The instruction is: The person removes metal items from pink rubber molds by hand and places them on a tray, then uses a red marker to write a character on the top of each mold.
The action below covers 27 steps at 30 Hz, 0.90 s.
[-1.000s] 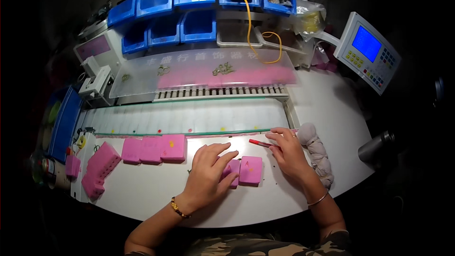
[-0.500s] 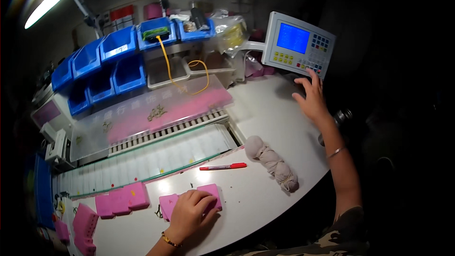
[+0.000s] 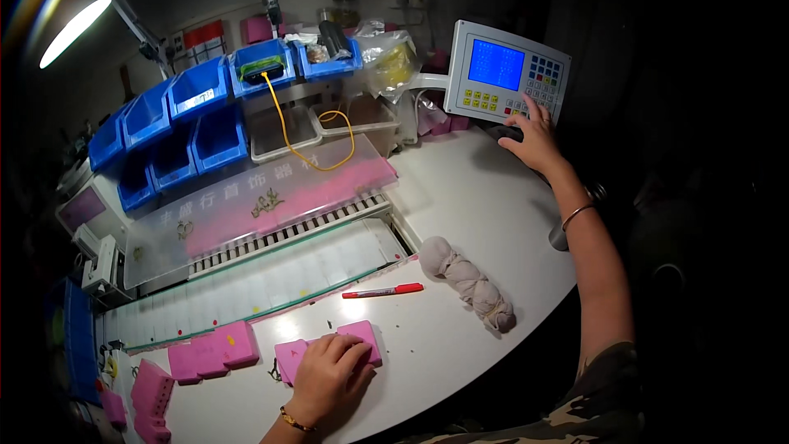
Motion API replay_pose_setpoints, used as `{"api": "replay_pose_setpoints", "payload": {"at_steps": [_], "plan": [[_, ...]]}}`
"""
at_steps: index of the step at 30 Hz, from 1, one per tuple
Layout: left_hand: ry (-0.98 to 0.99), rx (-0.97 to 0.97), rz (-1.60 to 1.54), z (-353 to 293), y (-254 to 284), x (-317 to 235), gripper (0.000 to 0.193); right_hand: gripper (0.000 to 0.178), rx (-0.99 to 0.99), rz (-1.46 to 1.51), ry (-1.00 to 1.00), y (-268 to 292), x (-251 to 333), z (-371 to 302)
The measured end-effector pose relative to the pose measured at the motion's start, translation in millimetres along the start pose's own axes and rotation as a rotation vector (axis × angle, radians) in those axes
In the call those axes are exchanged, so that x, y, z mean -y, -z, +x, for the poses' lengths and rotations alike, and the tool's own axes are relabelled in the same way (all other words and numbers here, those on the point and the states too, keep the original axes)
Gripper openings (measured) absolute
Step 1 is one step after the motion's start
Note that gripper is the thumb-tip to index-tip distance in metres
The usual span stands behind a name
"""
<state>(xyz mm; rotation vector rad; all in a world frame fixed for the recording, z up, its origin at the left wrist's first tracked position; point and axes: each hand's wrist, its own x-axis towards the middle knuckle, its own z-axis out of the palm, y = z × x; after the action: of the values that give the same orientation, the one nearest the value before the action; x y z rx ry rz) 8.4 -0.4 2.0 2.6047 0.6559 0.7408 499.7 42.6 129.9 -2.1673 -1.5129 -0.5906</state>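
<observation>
My left hand (image 3: 327, 382) lies on a pair of pink blocks (image 3: 288, 358) near the table's front edge, its fingers curled together over the right-hand block (image 3: 359, 331). Part of the blocks is hidden under the palm. At the upper right my right hand (image 3: 536, 141) is raised to a white control panel (image 3: 457, 74) with a lit blue screen. Its fingers are apart, one fingertip at the lower keys; whether a key is pressed I cannot tell. That hand holds nothing. A red marker pen (image 3: 382, 291) rests on the white table beyond my left hand.
A bundle of knotted grey cloth (image 3: 468, 279) lies at the table's right side. More pink blocks (image 3: 214, 353) stand at the left. Behind them are a glass-edged strip (image 3: 271, 275), a clear plastic cover (image 3: 238, 205) and blue bins (image 3: 200, 86). An orange cable (image 3: 283, 119) hangs over the cover.
The view has shifted slightly. My right hand has moved up and closer to the panel, its fingertip now over the keys. My left hand stays on the pink blocks.
</observation>
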Motion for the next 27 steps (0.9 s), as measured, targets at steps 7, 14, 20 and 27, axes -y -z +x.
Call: {"api": "replay_pose_setpoints", "payload": {"at_steps": [7,14,20,27], "plan": [[-0.014,0.023,0.017,-2,1,-1,0.034,0.035,0.012,-0.089,-0.022,6,0,9],[0.001,0.018,0.009,-3,-1,-4,0.036,0.033,-0.009,-0.102,-0.049,13,-6,26],[0.010,0.004,0.018,-2,1,-7,0.035,0.029,0.021,-0.091,-0.082,17,-3,27],[0.018,0.016,0.011,0,2,-10,0.035,0.030,0.037,-0.108,-0.124,22,-8,35]]}}
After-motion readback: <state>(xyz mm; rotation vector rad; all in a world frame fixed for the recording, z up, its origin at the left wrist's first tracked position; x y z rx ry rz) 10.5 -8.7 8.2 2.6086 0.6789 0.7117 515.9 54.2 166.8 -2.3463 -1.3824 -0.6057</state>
